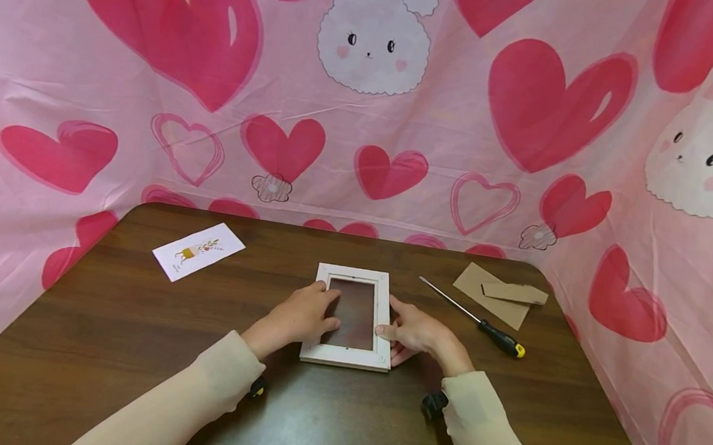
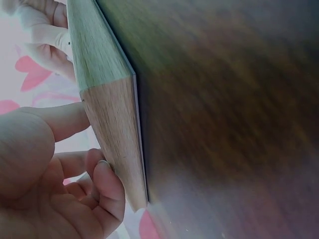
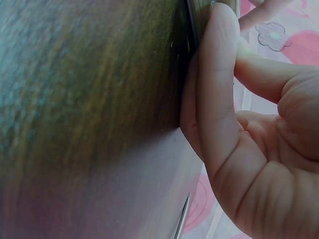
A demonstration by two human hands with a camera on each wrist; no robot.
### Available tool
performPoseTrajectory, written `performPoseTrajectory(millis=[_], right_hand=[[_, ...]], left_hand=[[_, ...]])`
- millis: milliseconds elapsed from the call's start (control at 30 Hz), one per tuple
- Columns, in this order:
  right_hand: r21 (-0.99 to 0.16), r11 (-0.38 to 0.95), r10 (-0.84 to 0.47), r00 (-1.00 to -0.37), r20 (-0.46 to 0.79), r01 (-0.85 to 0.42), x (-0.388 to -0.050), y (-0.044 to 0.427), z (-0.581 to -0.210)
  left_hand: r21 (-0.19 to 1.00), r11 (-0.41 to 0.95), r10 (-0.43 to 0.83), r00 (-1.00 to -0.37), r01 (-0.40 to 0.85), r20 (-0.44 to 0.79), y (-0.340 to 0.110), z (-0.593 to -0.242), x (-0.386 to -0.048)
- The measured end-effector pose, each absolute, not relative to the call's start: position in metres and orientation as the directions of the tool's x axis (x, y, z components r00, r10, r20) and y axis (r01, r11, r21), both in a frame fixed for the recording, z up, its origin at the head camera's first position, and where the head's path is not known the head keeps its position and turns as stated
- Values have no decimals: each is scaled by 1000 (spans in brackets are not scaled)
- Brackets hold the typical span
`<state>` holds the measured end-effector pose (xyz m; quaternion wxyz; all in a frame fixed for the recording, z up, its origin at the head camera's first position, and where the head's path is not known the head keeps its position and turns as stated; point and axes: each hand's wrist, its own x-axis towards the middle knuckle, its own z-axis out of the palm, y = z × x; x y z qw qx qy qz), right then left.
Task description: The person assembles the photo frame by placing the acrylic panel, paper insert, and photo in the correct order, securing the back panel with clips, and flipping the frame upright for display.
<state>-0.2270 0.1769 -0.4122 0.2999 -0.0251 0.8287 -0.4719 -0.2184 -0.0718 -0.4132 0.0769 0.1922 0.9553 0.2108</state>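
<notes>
A white picture frame (image 1: 383,302) lies on the brown table, with a dark window in its middle. In the left wrist view its sides show as pale bare wood (image 2: 114,134). My left hand (image 1: 300,316) holds the left rail. Its thumb and index finger reach over into the window, while other fingers (image 2: 108,186) curl against the wooden side. On the right rail, my right hand (image 1: 417,328) grips the frame with the thumb on the white face and fingers (image 3: 217,94) along the outer side. The frame's underside is hidden.
Right of the frame lies a screwdriver (image 1: 499,338) with a black and yellow handle. Beyond it are a brown board (image 1: 475,281) and a narrow brown strip (image 1: 516,293). A white printed card (image 1: 198,251) lies at the back left. Pink heart-patterned cloth (image 1: 210,153) hangs around the table.
</notes>
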Motion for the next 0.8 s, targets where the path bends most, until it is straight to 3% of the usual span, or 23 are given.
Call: performPoseTrajectory(millis=[233, 433, 800], right_hand=[[-793, 558, -318, -820, -476, 244, -228, 176, -413], [-791, 560, -309, -823, -476, 247, -227, 177, -414], [-779, 576, -299, -824, -482, 246, -226, 177, -413]], left_hand=[[464, 807, 433, -901, 365, -44, -77, -414, -221], [480, 767, 456, -888, 425, 57, -95, -406, -230], [416, 824, 352, -923, 384, 155, -153, -380, -254]])
